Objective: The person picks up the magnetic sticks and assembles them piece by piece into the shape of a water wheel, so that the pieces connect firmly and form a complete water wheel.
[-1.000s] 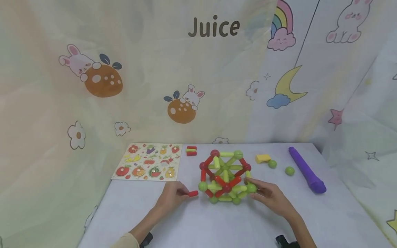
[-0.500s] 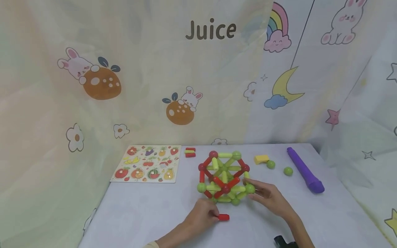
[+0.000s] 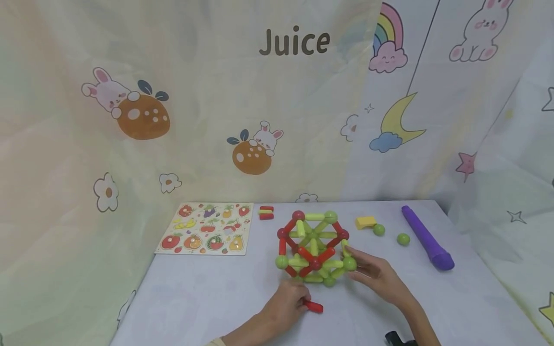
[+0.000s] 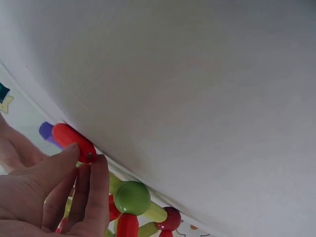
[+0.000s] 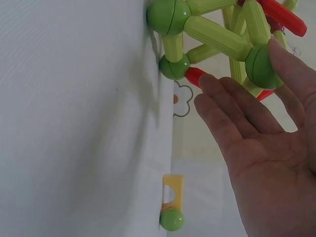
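My left hand (image 3: 285, 302) pinches a red magnetic rod (image 3: 314, 306) between thumb and fingers, just in front of the ball-and-rod frame. In the left wrist view, the end of that red rod (image 4: 74, 140) points away from the fingertips. The magnetic frame (image 3: 315, 263), built of red and green balls and rods, stands mid-table. At its right side, my right hand (image 3: 381, 276) touches it near a green corner ball (image 3: 349, 264). In the right wrist view, fairly straight fingers (image 5: 224, 106) lie by the frame, and the palm faces the camera. The left hand hides part of the frame's lower front.
A fruit puzzle board (image 3: 205, 228) lies at back left, beside several short red and yellow-green rods (image 3: 266, 213). Behind the frame's right side are a yellow block (image 3: 366, 222) and two loose green balls (image 3: 403, 239). A purple microphone-shaped toy (image 3: 426, 238) lies farther right.
My left hand has carried the red rod from the frame's left side to its front, and the rod has since tilted slightly. My right hand has stayed at the frame's right side.
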### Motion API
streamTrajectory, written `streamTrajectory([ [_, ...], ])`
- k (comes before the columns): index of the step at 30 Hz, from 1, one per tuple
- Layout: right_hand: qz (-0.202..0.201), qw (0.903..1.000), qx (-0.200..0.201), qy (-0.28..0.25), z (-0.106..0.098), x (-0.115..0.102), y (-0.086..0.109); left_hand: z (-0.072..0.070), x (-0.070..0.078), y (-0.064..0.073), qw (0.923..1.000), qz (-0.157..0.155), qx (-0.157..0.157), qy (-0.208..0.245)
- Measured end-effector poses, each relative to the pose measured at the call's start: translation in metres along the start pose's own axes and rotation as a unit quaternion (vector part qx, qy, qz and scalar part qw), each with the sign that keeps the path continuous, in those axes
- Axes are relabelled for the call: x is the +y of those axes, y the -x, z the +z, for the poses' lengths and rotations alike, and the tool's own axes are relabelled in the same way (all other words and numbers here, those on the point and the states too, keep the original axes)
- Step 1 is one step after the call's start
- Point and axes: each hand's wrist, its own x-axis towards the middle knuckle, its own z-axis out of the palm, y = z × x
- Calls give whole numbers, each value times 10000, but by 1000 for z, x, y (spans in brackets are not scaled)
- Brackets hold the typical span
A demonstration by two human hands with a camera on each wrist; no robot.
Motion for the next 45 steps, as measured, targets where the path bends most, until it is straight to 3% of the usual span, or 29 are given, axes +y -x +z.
streamTrajectory([
  [8, 487, 9987, 108, 126, -3, -7, 7, -10, -1, 4, 9996, -127, -46, 254],
  [12, 620, 9977, 271, 35, -6, -9, 16, -22, -2, 9, 9984, -291, -134, 458],
  [14, 666, 9973, 276, -142, -8, -8, 21, -30, -3, 12, 9976, -309, 10, 612],
  [16, 701, 9973, 84, -184, -10, -6, 25, -39, -6, 15, 9955, -247, 411, 819],
  [18, 808, 9961, -250, -240, -12, -3, 28, -49, -10, 16, 9904, -41, 1066, 878],
  [21, 894, 9911, -987, -81, -8, 1, 30, -62, -18, 14, 9759, 185, 2078, 635],
  [24, 986, 9830, -1547, -31, 6, -2, 28, -68, -26, 9, 9675, 130, 2503, 338],
  [32, 547, 9804, -1862, 335, 55, -25, 13, -64, -31, 4, 9779, -15, 2048, 430],
  [35, 741, 9756, -1873, 869, 70, -28, 9, -64, -29, 3, 9765, 51, 2120, 383],
  [39, 982, 9621, -1948, 1634, 84, -33, 7, -64, -28, 3, 9763, 37, 2132, 368],
  [45, 1060, 9540, -1871, 2089, 97, -39, 2, -64, -28, 4, 9765, 3, 2134, 306],
])
